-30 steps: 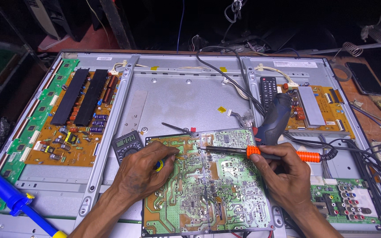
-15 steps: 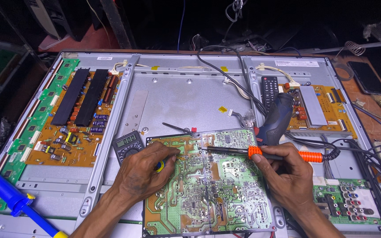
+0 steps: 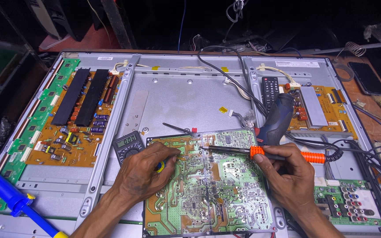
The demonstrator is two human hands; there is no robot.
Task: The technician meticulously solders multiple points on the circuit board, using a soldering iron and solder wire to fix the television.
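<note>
Both hands work over the green circuit board [image 3: 208, 185] that lies solder-side up on the near middle of the opened television back panel [image 3: 186, 94]. I see my left hand [image 3: 144, 174] come in from the near left, forearm angled up toward the board, palm down and knuckles raised, the fingers curled tight around a small yellow-tipped tool [image 3: 160, 166] whose end shows between thumb and forefinger; the fingertips press at the board's left edge. My right hand [image 3: 287, 174] enters from the near right, wrist bent inward, thumb and first fingers pinched around the orange grip of a soldering iron [image 3: 261, 152]. That iron lies almost level, its dark metal tip pointing left and touching the far part of the board, its orange handle running right to a coiled cord.

Just left of the left hand, a dark multimeter [image 3: 128, 145] sits on the panel with its display lit. A dark blue power screwdriver [image 3: 276, 117] stands just beyond the right hand, and a black remote control [image 3: 270, 88] lies farther back. An orange power board [image 3: 73, 119] with two long black heat sinks fills the left side, a smaller orange board [image 3: 318, 108] sits at the far right, and a green connector board [image 3: 349, 205] lies near right. A blue pump tool [image 3: 9, 198] shows at the near left corner.
</note>
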